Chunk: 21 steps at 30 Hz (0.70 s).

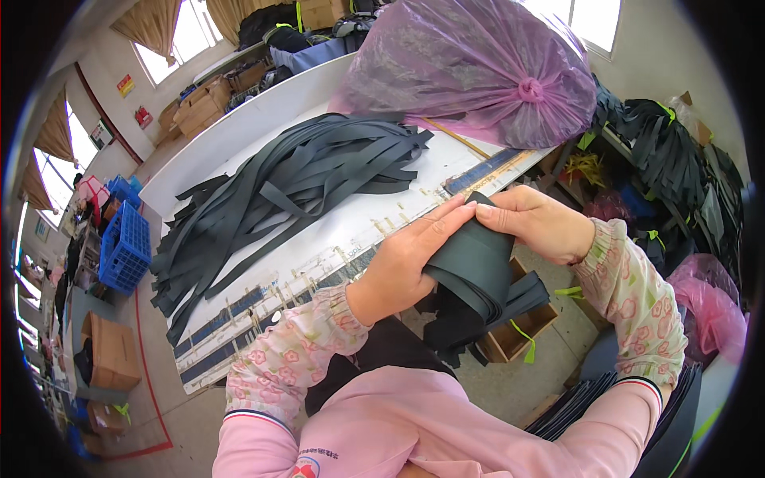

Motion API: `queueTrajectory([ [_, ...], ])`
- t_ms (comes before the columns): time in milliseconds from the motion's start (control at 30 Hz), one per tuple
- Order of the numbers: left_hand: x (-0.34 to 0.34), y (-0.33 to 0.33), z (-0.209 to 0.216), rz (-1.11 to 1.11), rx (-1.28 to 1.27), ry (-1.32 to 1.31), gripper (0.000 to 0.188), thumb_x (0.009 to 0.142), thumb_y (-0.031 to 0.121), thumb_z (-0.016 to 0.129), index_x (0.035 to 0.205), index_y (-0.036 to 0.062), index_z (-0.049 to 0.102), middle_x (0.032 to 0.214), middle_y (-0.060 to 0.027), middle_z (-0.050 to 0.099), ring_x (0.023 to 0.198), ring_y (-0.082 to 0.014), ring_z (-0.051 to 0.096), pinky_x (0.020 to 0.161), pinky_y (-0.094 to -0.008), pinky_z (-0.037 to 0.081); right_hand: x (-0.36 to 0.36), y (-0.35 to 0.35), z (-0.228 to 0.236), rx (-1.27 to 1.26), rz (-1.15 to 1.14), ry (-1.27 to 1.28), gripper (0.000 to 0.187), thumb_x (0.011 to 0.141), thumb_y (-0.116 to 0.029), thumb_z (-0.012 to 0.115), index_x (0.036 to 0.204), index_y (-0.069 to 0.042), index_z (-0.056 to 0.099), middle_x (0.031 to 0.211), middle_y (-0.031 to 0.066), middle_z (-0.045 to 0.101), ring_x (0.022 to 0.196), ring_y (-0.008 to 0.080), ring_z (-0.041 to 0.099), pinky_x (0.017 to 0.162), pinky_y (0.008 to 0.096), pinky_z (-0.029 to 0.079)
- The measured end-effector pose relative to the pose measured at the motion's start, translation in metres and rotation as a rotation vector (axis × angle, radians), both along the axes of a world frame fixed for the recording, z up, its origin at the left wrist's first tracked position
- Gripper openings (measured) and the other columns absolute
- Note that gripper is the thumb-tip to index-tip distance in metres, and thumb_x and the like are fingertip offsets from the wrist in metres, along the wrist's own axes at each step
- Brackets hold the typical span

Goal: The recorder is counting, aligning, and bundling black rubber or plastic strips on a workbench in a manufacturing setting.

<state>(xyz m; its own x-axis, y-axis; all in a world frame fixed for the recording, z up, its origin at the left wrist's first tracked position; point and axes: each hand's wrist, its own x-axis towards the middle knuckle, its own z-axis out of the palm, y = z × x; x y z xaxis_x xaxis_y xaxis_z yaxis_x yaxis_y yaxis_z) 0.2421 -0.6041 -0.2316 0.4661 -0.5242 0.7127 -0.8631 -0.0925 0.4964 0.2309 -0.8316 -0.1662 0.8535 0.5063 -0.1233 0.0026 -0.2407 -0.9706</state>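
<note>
A thick stack of dark grey-green fabric strips (476, 259) is bent over between my hands, just off the table's near edge. My left hand (410, 255) lies along the stack's left side, its fingers pressed together against the fabric. At the upper end, my right hand (539, 222) pinches the strips between thumb and fingers. The thumbs and fingertips of both hands nearly meet there. A large loose heap of similar dark strips (311, 171) spreads over the white table (259, 299) to the left.
A big pink translucent bag (470, 72) sits on the table's far side. Below my hands stands an open wooden box (522, 331). Bundles of dark strips (665, 151) hang at the right. Blue crates (125, 248) and a cardboard box (111, 350) stand at the left.
</note>
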Motion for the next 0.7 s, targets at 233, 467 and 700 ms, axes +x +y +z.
queueTrajectory([
  [233,0.005,0.009,0.006,0.063,0.002,-0.066,0.059,0.076,-0.002,0.067,0.134,0.0083,0.059,0.138,-0.021,0.057,0.119,-0.0373,0.061,0.096,-0.0391,0.052,0.0,0.005,-0.001,0.135,-0.202,0.125,0.035,0.105,-0.034,0.051,0.099,-0.003,0.067,0.086,-0.0002,0.066,0.07,0.006,0.059,0.061,0.0262,0.051],
  [467,0.0,0.007,0.002,0.089,0.051,-0.098,0.056,0.075,0.005,0.074,0.129,0.0089,0.06,0.115,-0.0127,0.061,0.098,-0.0341,0.065,0.085,-0.0397,0.054,0.005,0.007,-0.013,0.183,-0.166,0.167,0.037,0.105,-0.036,0.051,0.1,-0.003,0.066,0.086,0.0006,0.065,0.075,0.0067,0.06,0.066,0.0269,0.051],
  [700,0.005,0.001,-0.001,0.193,0.032,-0.13,0.051,0.076,0.014,0.076,0.123,0.0094,0.058,0.11,-0.0122,0.057,0.094,-0.0342,0.062,0.078,-0.0411,0.053,-0.005,0.023,-0.011,-0.015,0.013,-0.129,0.059,0.088,-0.049,0.075,0.115,0.001,0.058,0.101,0.0067,0.062,0.095,0.0145,0.057,0.082,0.0308,0.048],
])
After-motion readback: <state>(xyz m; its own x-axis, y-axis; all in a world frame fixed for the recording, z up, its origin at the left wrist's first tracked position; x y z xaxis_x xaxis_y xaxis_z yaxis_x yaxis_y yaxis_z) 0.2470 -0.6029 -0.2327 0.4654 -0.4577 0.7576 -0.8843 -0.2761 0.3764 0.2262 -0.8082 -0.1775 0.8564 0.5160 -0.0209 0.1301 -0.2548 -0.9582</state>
